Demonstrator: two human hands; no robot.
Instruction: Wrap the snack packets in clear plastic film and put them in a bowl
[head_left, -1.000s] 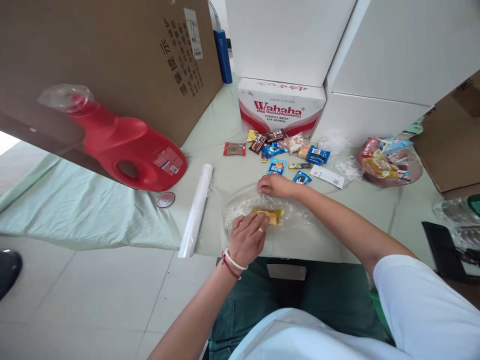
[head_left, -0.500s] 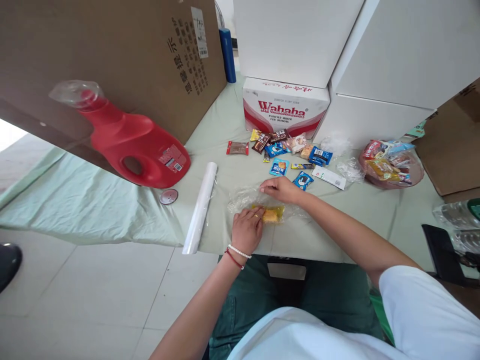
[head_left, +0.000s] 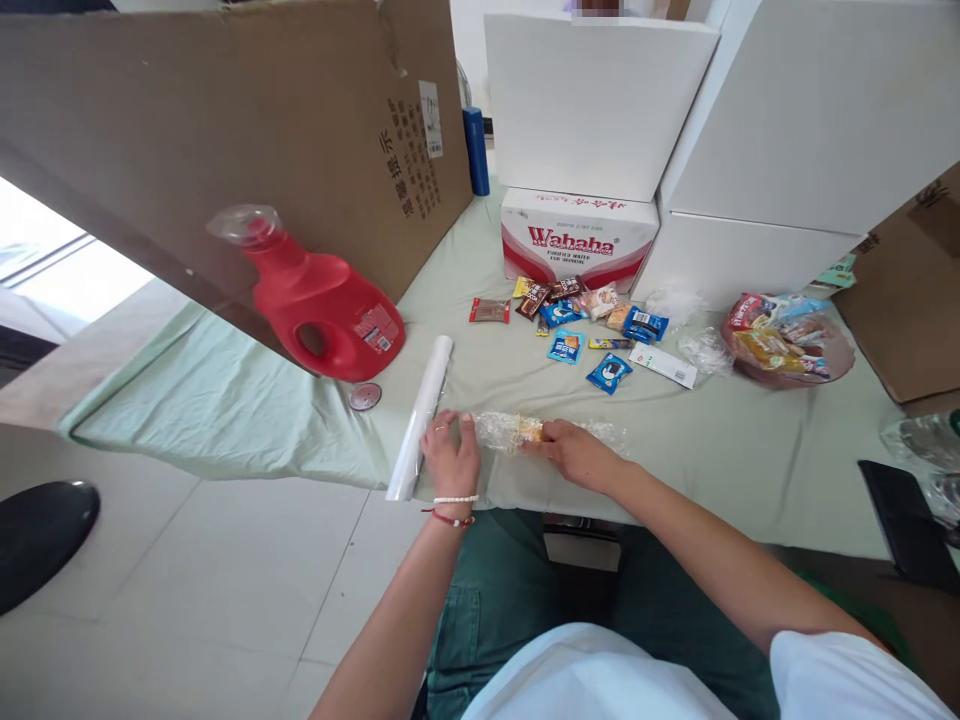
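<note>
A snack in a yellow wrapper (head_left: 529, 430) lies on the cloth near the front edge, with clear plastic film (head_left: 496, 430) around it. The film stretches out to either side of the snack. My right hand (head_left: 581, 453) has its thumb and fingers closed on the snack's right part, which they partly hide. At the film's left end is my left hand (head_left: 452, 452), palm down, thumb and fingers apart. It lies beside a white roll of plastic film (head_left: 424, 415), its fingers close to the roll.
Several small packaged snacks (head_left: 562, 347) lie in front of a Wahaha carton (head_left: 577, 240). A bowl of snacks (head_left: 787, 375) and crumpled film (head_left: 705, 345) are at the right. A red jug (head_left: 330, 315) and a round lid (head_left: 365, 397) stand left, by a large cardboard box (head_left: 300, 130).
My left hand has moved left off the snack toward the roll. My right hand has come down onto the snack. The film now lies folded over it in a narrow strip.
</note>
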